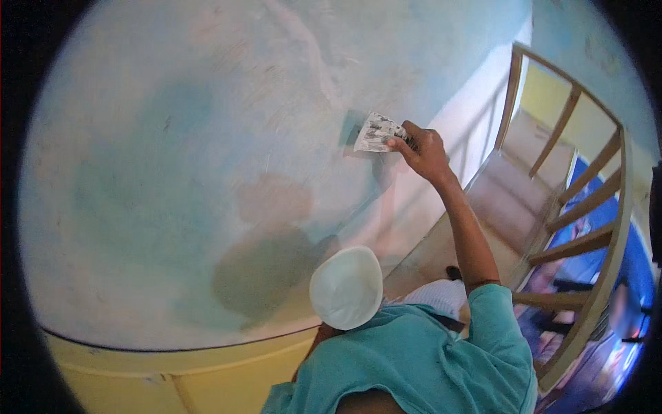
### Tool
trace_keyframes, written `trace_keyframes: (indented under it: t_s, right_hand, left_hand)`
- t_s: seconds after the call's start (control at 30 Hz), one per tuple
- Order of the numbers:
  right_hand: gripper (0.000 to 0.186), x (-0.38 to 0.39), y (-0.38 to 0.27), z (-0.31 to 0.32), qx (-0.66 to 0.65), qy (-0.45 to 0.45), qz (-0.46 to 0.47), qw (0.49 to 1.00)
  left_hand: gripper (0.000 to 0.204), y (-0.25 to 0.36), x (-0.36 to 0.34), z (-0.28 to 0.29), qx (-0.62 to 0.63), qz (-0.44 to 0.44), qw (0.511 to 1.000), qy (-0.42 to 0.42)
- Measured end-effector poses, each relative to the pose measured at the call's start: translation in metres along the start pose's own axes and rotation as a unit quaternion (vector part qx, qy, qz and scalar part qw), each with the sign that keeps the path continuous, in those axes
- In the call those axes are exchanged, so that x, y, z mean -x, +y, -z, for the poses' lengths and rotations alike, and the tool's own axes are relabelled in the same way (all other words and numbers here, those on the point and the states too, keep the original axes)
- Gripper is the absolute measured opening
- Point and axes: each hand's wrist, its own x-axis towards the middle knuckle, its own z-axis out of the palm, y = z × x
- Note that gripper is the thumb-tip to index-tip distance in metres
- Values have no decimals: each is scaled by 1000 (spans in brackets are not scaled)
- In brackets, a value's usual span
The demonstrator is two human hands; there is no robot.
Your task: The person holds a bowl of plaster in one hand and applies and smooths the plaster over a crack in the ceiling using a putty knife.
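Observation:
My right hand (425, 153) is closed round the handle of a putty knife (378, 133) whose wide blade is smeared with white filler. The blade is against or very close to the pale blue, patchy wall (207, 90), with its shadow beside it. A white bowl (346, 288) is held up in front of my chest, its hollow side facing up. Only a little of my left hand (327, 333) shows at the bowl's lower left edge; the bowl hides its fingers. My right arm is stretched out in a teal short sleeve.
A wooden railing (626, 186) with several bars stands on the right, beside a strip of floor (510, 186). Blue and mixed-coloured things (586, 179) show beyond the bars. Along the lower left runs a dark line above a yellow surface (124, 376).

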Motion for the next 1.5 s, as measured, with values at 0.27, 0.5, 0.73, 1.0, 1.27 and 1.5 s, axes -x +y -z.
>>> trace_keyframes:
  t_s: [0.27,0.5,0.73,1.0,1.27,1.5]
  right_hand:
    - [50,-82,14,27,121,-22,234,965]
    - [46,-95,12,30,176,-31,350,920]
    - [47,-91,24,21,178,-21,366,913]
    - [50,-80,24,14,199,-27,316,927]
    - [48,-66,18,22,238,-58,235,941]
    - [49,-53,17,4,152,6,224,963]
  left_hand:
    - [81,-40,-77,-1,61,-89,992,-70]
    - [81,-73,-114,17,85,-129,985,-80]
    - [81,-74,-127,32,84,-140,983,-79]
    - [81,-75,-108,45,90,-133,985,-63]
    - [82,-57,-84,47,67,-107,990,-57]
    - [82,-31,-60,39,25,-57,998,-11]
